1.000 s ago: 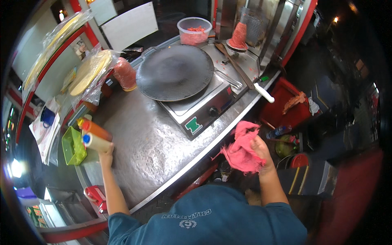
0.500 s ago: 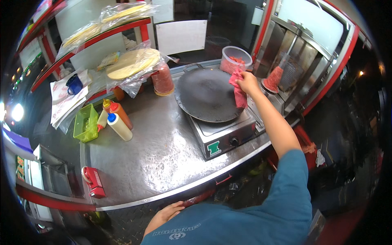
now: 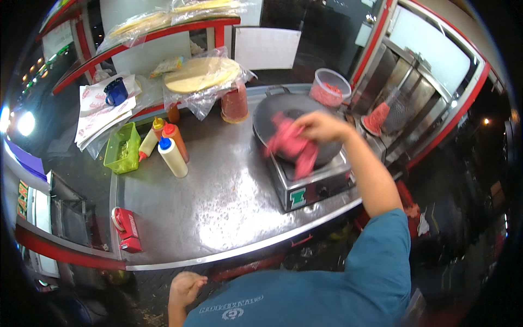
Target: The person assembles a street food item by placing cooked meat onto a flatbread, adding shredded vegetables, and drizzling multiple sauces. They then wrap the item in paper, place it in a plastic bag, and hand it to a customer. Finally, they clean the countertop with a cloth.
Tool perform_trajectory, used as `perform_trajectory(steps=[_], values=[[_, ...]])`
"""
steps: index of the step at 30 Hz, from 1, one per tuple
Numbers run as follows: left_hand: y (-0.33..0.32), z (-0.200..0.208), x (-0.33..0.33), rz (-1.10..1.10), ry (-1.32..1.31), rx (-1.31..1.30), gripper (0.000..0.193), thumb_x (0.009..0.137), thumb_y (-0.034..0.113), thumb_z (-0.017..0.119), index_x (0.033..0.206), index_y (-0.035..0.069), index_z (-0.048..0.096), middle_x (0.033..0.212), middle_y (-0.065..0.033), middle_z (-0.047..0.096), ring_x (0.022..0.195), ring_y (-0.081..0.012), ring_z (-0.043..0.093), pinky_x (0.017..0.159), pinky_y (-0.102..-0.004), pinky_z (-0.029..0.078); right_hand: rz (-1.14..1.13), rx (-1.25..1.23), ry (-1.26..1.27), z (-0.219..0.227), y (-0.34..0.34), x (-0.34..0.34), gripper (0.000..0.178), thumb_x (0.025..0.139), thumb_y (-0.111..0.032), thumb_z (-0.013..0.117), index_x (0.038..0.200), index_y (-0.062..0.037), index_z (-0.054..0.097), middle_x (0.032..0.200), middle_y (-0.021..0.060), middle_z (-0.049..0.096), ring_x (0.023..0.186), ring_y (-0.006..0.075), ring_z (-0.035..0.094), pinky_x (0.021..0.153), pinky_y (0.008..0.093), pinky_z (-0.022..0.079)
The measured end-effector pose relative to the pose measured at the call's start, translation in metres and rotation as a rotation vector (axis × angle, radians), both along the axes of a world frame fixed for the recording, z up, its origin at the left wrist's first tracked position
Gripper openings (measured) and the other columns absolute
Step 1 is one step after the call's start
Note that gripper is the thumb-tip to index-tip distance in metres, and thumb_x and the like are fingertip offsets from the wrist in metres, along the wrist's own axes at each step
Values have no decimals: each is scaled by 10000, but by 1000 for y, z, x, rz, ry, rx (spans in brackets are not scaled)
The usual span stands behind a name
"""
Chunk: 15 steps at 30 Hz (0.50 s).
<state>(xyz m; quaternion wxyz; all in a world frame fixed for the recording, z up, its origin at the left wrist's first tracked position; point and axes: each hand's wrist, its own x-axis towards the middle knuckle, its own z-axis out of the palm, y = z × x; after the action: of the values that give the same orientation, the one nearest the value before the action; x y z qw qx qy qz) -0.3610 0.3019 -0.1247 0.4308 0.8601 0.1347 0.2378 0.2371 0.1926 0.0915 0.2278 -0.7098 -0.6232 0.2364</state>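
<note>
My right hand (image 3: 325,127) grips a pinkish-red cloth (image 3: 289,140), which hangs blurred over the near part of a round black griddle (image 3: 267,111). Under the griddle is a boxy steel stove (image 3: 321,188) with a front knob; the cloth's lower end hangs in front of the pan's rim. Below the counter's front edge, close to my body, my left hand (image 3: 186,287) is loosely curled, with nothing visible in it.
On the steel counter (image 3: 218,185) stand squeeze bottles (image 3: 173,158), a green basket (image 3: 122,150) and a red box (image 3: 127,231). Behind are bagged flatbreads (image 3: 201,75), a jar (image 3: 235,103) and a tub of reddish food (image 3: 330,88). A vertical meat spit (image 3: 377,117) stands right.
My right hand has swung the cloth leftward and nearer, from the griddle's right rim to over its near part. My left hand has moved left and curled up. The view has shifted slightly.
</note>
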Motion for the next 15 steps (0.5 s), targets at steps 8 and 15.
perform_trajectory(steps=[8, 15], values=[[86, 25, 41, -255, -314, 134, 436, 1042, 441, 579, 856, 82, 743, 770, -54, 723, 709, -250, 700, 673, -387, 507, -384, -39, -279, -35, -45, -131, 308, 809, 14, 717, 1096, -80, 778, 1039, 139, 770, 939, 279, 741, 830, 424, 577], [116, 23, 51, -354, -421, 78, 470, 1055, 455, 547, 864, 72, 742, 800, -72, 726, 738, -270, 704, 699, -400, 521, -121, 169, 5, -101, -35, -310, 456, 874, -24, 655, 1329, -29, 636, 1154, 204, 709, 1099, 394, 671, 971, 458, 525]])
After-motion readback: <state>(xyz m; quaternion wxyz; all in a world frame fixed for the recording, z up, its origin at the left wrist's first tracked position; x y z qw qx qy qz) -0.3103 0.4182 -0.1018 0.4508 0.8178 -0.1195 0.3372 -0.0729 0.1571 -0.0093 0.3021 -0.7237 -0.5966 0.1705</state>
